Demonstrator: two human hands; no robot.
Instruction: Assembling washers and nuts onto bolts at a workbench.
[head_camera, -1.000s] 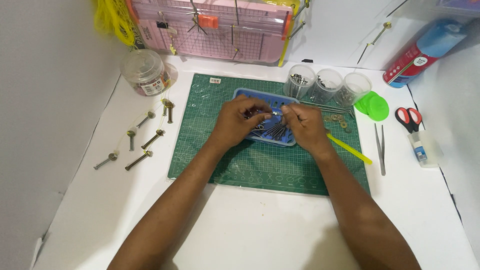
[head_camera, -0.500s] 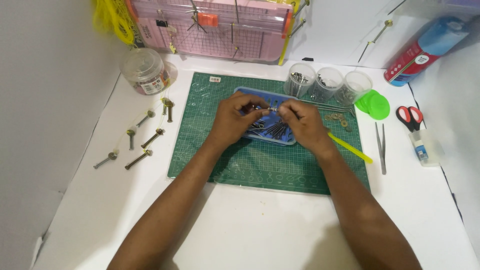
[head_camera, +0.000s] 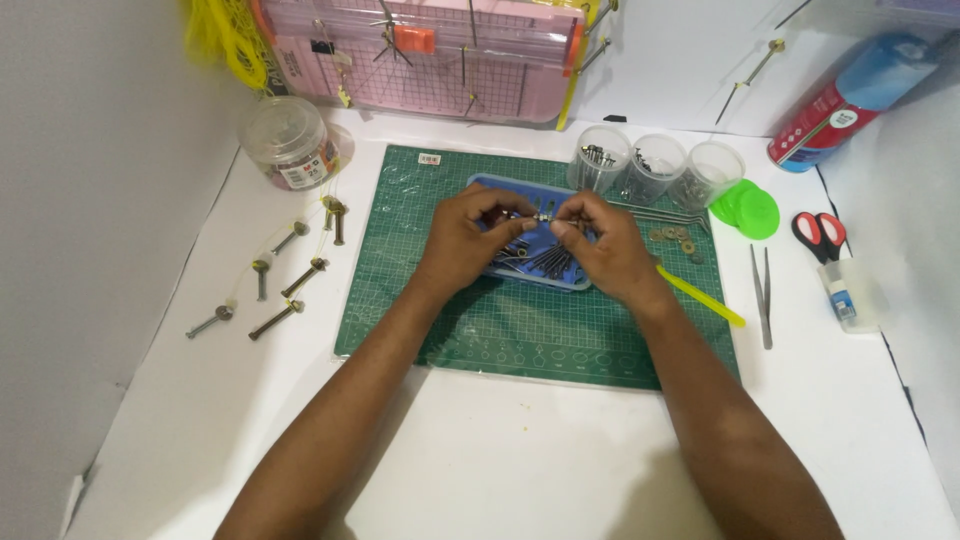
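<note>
Over the shallow blue plastic tray (head_camera: 500, 187), I see my left hand (head_camera: 468, 238) and right hand (head_camera: 605, 246) pinching a small metal bolt (head_camera: 541, 216) between fingertips, with six assembled brass-headed bolts (head_camera: 303, 275) lying left of the tray and loose ones left inside.

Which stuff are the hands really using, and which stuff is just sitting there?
Using: left hand and right hand hold a small bolt above the blue tray.

Sitting: scissors, tweezers, green lids, lidded jar.

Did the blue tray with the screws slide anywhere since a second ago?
No. The blue tray sits at the same spot on the green cutting mat, just below the three clear cups, as before.
</note>
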